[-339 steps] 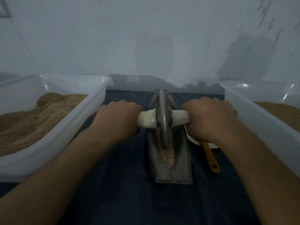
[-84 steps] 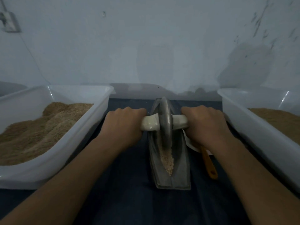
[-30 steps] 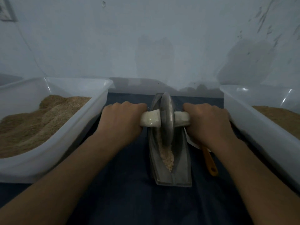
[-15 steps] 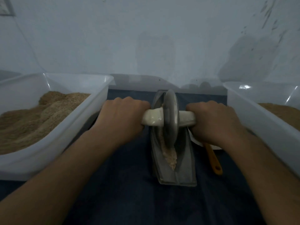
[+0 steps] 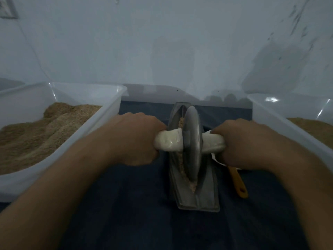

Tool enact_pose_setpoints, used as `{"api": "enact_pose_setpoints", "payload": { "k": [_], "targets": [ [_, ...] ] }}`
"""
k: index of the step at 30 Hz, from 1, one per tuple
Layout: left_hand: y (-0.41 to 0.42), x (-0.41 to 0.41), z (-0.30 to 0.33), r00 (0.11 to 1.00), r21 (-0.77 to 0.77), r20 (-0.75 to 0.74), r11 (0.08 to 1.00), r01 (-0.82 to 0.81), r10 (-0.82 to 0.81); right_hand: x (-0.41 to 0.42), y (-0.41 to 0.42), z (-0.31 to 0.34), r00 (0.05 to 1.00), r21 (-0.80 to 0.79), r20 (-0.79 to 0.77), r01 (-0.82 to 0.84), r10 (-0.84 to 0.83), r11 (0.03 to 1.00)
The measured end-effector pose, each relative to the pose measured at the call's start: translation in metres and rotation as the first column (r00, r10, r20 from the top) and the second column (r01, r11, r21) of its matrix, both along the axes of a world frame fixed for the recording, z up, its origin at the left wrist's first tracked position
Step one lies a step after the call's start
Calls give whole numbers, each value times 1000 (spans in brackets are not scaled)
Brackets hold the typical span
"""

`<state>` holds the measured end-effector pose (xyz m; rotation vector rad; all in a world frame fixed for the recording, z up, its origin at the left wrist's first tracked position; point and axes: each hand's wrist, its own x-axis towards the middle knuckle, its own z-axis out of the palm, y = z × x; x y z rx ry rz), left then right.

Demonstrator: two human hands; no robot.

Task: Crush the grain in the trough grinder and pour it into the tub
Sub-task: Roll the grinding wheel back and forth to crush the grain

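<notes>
**Trough grinder, grain, tubs**

Grey metal trough grinder (image 5: 196,193) lies lengthwise on the dark worktop. Disc wheel (image 5: 192,141) stands upright in its groove on a pale cross-handle (image 5: 168,144). Crushed tan grain (image 5: 191,184) lines the groove. Translucent tubs of grain sit left (image 5: 111,109) and right (image 5: 281,116).

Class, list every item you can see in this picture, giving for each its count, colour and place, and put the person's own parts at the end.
Grey metal trough grinder: 1, centre, on the cloth.
Grey metal disc wheel: 1, upright in the trough.
White wheel handle: 1, through the wheel.
Crushed tan grain: some, in the trough.
Translucent plastic tubs of tan grain: 2, left and right.
Orange utensil handle: 1, right of trough.
Dark blue cloth: 1, underneath.
Hands: 2, left and right, gripping the handle.
</notes>
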<state>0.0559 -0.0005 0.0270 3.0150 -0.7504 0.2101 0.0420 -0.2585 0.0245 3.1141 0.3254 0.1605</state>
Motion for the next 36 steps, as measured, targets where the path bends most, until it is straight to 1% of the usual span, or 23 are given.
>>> {"api": "enact_pose_setpoints", "payload": {
  "k": [2, 5, 7, 8, 9, 10, 12, 14, 15, 17, 18, 20, 22, 24, 25, 27, 28, 29, 31, 32, 34, 35, 36],
  "targets": [
    [-5, 9, -10, 993, -11, 95, 998, -67, 68, 12, 4, -8, 986, -54, 166, 25, -16, 998],
    [-13, 24, -28, 943, -38, 296, 988, -147, 152, 29, 11, -24, 912, -54, 407, 80, -51, 995],
    [-17, 30, -33, 913, -42, 380, 989, -142, 147, 34, 14, -30, 875, -65, 480, 103, -60, 993],
    [-16, 31, -33, 912, -38, 385, 990, -137, 141, 35, 15, -30, 873, -75, 484, 106, -56, 992],
    [-15, 30, -31, 924, -37, 358, 991, -130, 134, 35, 14, -29, 882, -77, 469, 96, -49, 992],
    [-14, 27, -29, 946, -40, 298, 992, -119, 126, 33, 11, -27, 903, -69, 429, 75, -38, 995],
    [-8, 17, -17, 987, -24, 131, 996, -87, 90, 23, 5, -16, 961, -56, 278, 19, -2, 998],
    [-1, 8, -4, 999, 9, -32, 999, -37, 37, 9, 0, -4, 993, -59, 114, -15, 22, 998],
    [2, 3, 1, 994, 10, -104, 1000, -16, 17, 3, 0, 0, 998, -55, 62, -25, 29, 998],
    [5, 0, 5, 983, -7, -183, 1000, 10, -11, -4, 1, 2, 998, -53, 46, -35, 37, 998],
    [5, 2, 3, 984, -5, -180, 1000, 8, -8, -3, 2, 2, 997, -64, 69, -29, 34, 998],
    [0, 8, -6, 996, 8, -82, 999, -43, 44, 5, 7, -3, 987, -90, 162, 6, 9, 996],
    [-6, 20, -20, 985, -10, 129, 993, -117, 117, 18, 12, -11, 960, -73, 277, 62, -40, 995],
    [-14, 31, -31, 934, -27, 330, 991, -132, 133, 27, 15, -20, 921, -56, 383, 106, -77, 993],
    [-16, 35, -34, 909, -31, 398, 991, -126, 128, 31, 16, -24, 900, -65, 429, 122, -82, 990],
    [-18, 38, -34, 887, -35, 444, 992, -122, 124, 33, 15, -29, 881, -72, 466, 135, -86, 988],
    [-18, 37, -32, 898, -37, 423, 992, -121, 125, 33, 14, -28, 888, -64, 453, 125, -83, 990],
    [-17, 34, -29, 921, -36, 367, 992, -121, 126, 31, 13, -25, 903, -53, 425, 100, -68, 994],
    [-11, 25, -20, 979, -7, 174, 994, -106, 105, 23, 9, -16, 949, -64, 316, 26, -4, 998],
    [-7, 20, -15, 994, 13, 73, 997, -82, 81, 17, 7, -10, 969, -86, 245, -4, 25, 996],
    [2, 9, -4, 995, 22, -90, 999, -31, 33, 3, 4, 0, 991, -107, 121, -38, 51, 993],
    [4, 5, 0, 989, 9, -145, 1000, -12, 13, -3, 3, 3, 996, -99, 77, -46, 54, 994],
    [5, 3, 1, 986, 0, -170, 1000, -1, 1, -6, 3, 4, 997, -87, 48, -49, 54, 995]
  ]
}}
